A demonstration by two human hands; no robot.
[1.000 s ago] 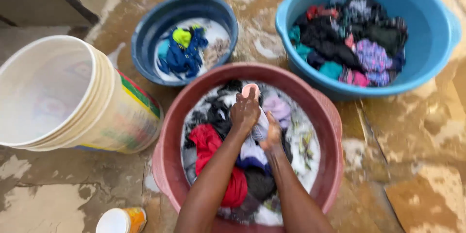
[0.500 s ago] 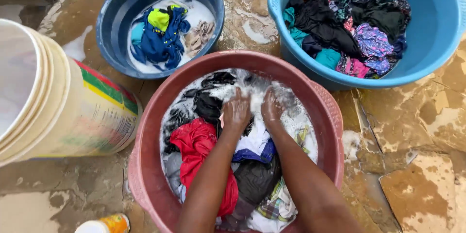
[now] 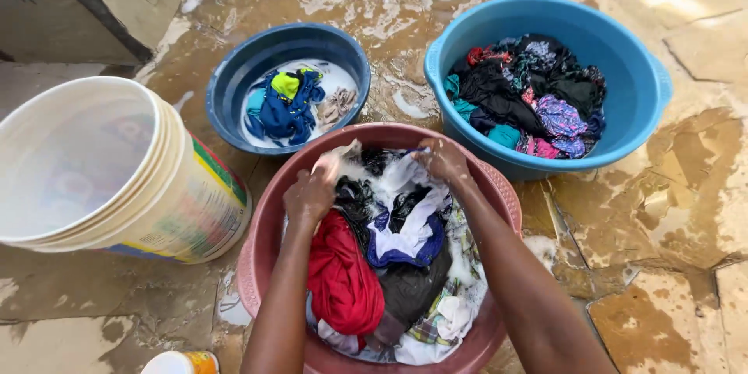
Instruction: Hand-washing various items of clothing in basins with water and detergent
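A white, soapy garment lies at the far side of the reddish-brown basin, stretched between both hands over a heap of wet clothes. The left hand is clenched on one end of it near the basin's far-left rim; the right hand grips the other end at the far-right rim, though suds hide the fingers there, so that hold is likely rather than certain. Under the garment sit a red cloth, a blue-and-white piece and dark items, with a checked fabric toward the near edge.

The step in hand looks like hand-scrubbing one piece in soapy water. The next move, by my judgement, calls for bringing the two ends together and rubbing them against each other while keeping both grips firm on slippery cloth.

Beyond the basin, a dark blue bowl holds a few blue and yellow pieces in milky water, and a larger light blue tub is piled with dark and patterned clothes. A big cream bucket lies tilted at the left, and a white-capped container shows at the bottom edge. The ground is wet, brown paved stone, outdoors by the look of it, with a concrete block at the far-left corner.
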